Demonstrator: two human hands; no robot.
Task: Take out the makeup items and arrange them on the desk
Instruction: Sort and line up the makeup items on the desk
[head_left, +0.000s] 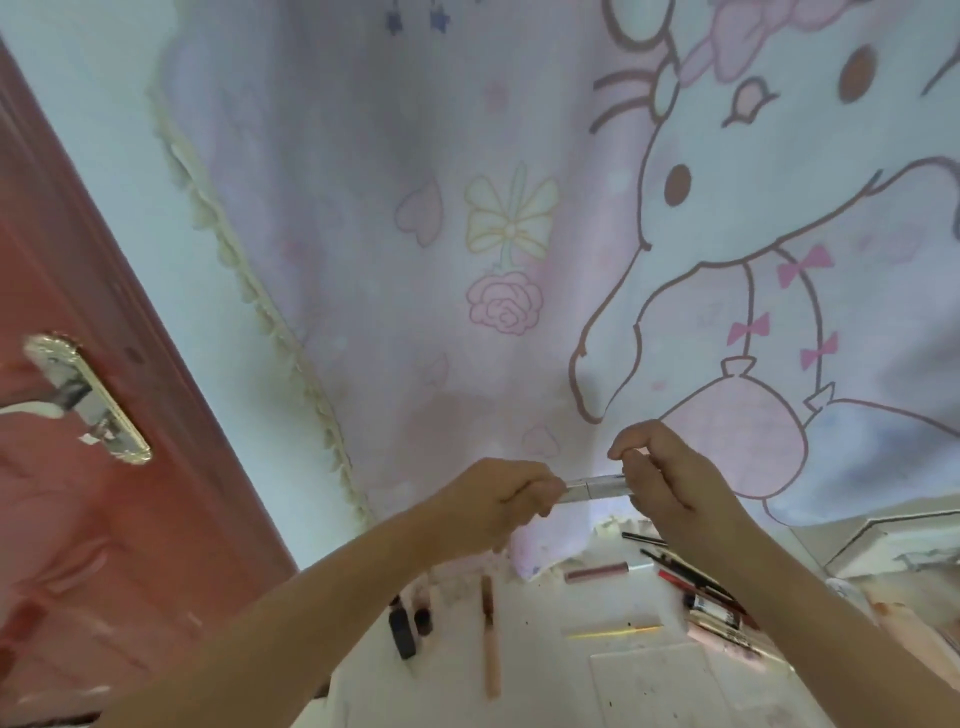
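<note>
Held up above the white desk top (649, 686), a slim silver metallic makeup tube (595, 487) spans the gap between both hands: the left hand (493, 501) is curled round its left end and the right hand (670, 483) pinches its right end. If the two parts come apart under a pull, one could slip and drop onto the pieces below, scattering them. On the far left a red panelled door with a silvery handle plate (85, 400) stands well apart. Beneath the hands lie a black stubby tube (402, 631), a long pale pink stick (488, 634), a rosy lip gloss tube (597, 571) and, rightmost, a crowded bundle of red and black pencils (711, 597), leaving little free room there; a pink cartoon-print curtain (467, 208) hangs behind.
</note>
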